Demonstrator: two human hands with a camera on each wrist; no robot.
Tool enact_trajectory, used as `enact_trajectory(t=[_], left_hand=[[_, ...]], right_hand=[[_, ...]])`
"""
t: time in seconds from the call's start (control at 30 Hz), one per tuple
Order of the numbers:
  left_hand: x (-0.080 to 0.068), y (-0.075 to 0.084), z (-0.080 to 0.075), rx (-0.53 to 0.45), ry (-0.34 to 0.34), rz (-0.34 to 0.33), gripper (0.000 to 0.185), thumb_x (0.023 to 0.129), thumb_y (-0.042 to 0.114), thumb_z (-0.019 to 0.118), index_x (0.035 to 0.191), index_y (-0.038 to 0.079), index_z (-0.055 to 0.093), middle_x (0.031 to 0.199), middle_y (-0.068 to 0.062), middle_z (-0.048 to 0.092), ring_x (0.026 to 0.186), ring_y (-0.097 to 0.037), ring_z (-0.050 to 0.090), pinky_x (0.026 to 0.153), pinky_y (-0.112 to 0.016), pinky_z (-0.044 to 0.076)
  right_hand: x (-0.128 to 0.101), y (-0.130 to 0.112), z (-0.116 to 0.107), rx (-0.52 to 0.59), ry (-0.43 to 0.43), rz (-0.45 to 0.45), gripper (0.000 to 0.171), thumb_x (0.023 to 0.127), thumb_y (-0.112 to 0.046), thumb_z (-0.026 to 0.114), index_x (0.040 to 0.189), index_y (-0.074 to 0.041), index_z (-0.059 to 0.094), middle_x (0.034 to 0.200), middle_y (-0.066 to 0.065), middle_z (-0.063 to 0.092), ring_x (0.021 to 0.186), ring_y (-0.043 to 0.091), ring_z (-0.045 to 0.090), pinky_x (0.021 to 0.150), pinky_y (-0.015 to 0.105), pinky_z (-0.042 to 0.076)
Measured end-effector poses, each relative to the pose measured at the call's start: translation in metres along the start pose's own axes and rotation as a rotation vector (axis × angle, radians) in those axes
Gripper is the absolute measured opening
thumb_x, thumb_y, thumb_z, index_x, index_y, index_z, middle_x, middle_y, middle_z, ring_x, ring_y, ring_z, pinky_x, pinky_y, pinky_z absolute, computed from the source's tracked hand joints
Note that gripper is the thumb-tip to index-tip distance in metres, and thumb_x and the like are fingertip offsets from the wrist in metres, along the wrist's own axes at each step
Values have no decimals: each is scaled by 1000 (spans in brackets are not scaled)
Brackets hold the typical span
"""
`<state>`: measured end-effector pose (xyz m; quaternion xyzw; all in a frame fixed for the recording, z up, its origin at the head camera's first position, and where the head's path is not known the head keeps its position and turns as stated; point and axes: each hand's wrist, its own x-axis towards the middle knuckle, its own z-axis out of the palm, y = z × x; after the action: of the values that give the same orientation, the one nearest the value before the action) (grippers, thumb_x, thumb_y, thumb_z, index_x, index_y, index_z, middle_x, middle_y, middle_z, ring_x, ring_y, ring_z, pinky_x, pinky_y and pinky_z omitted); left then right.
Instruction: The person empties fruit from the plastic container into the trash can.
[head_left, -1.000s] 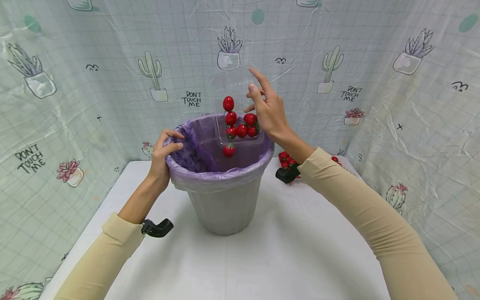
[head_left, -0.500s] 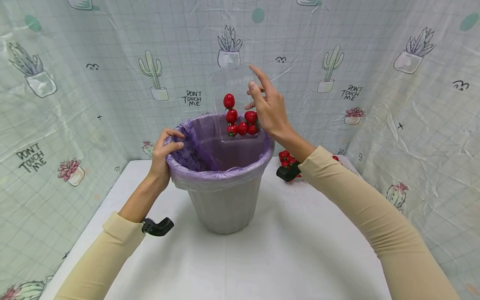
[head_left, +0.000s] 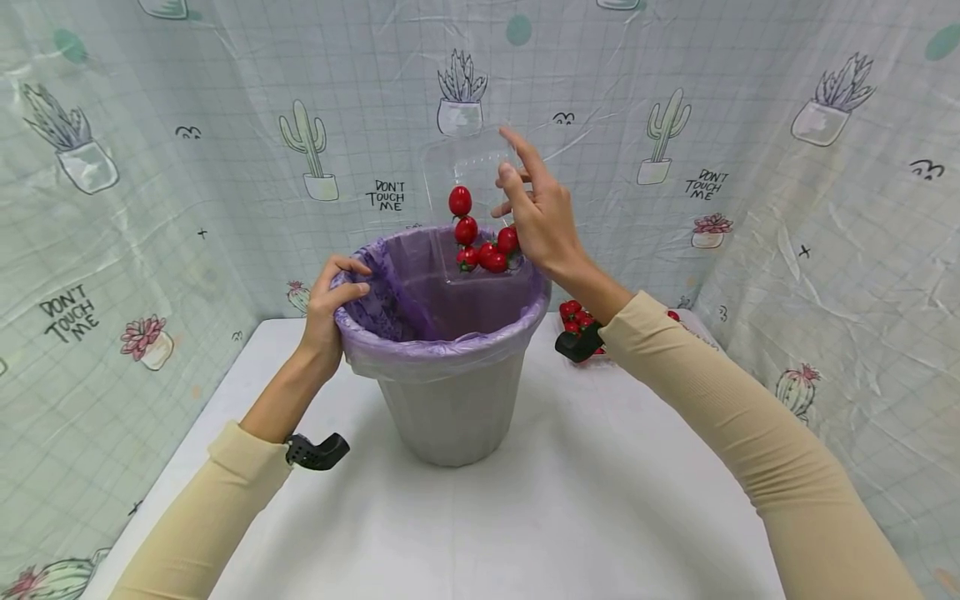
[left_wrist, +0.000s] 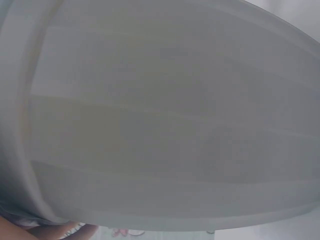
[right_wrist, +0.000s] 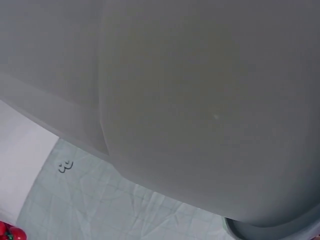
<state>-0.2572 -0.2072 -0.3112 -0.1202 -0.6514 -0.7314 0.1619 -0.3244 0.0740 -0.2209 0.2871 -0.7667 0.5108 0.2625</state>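
Head view puts the right hand [head_left: 542, 223] above the far rim of the bin, fingers pinching a clear plastic clamshell box [head_left: 468, 196] that is tipped steeply with its open end down over the bin's mouth. Cherry tomatoes [head_left: 486, 250] crowd the lower end of the box, two more strung higher along its wall. A second ago one tomato hung below the box lip, falling; now none is in mid-air, and the cluster has slid lower and bunched tighter (so the box is emptying bit by bit, with most of its load yet to drop). The left hand [head_left: 330, 304] grips the near-left rim of the grey waste bin [head_left: 450, 408], fingers curled over the purple liner bag [head_left: 420, 292], which steadies it. The bin stands at the middle of the white tabletop [head_left: 525, 517], toward its far edge. More cherry tomatoes [head_left: 573, 313] lie near the far right corner, behind the right wrist. A cactus-print curtain [head_left: 225, 167] hangs round the far and side edges. Both wrist views show only blurred grey bin wall [left_wrist: 160, 120] close up, plus a red speck of tomato [right_wrist: 9, 232] at the right wrist view's lower left.
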Motion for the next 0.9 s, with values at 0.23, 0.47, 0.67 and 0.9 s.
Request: enact_trajectory(t=[0.23,0.47,0.67,0.9], left_hand=[[0,0,0,3,0,2,21,87,11,49,103,19,61,118,-1,51,113,-22,46,96,-33,35],[0,0,0,5,3,4,21,86,11,49,103,18,61,117,0,51,113,-23,46,96,-33,34],[0,0,0,9,3,7,21,86,11,49,103,18,61,117,-1,51,113,-23,46,96,-34,34],[0,0,0,2,6,7,21,86,11,49,102,19,62,116,0,52,112,-22,47,94,-32,35]], right_hand=[[-1,0,-1,29,-11,15,48,109,-39,42,158,-39,38,117,12,66,82,21,73,64,37,61],[-1,-2,-1,52,-16,21,49,109,-40,43,158,-39,38,116,11,64,82,20,73,64,40,62],[-1,-3,-1,60,-17,27,48,109,-41,43,157,-41,38,116,10,63,83,23,73,64,39,61],[-1,-5,-1,47,-14,32,50,110,-35,42,159,-36,36,116,12,63,83,23,73,63,39,61]])
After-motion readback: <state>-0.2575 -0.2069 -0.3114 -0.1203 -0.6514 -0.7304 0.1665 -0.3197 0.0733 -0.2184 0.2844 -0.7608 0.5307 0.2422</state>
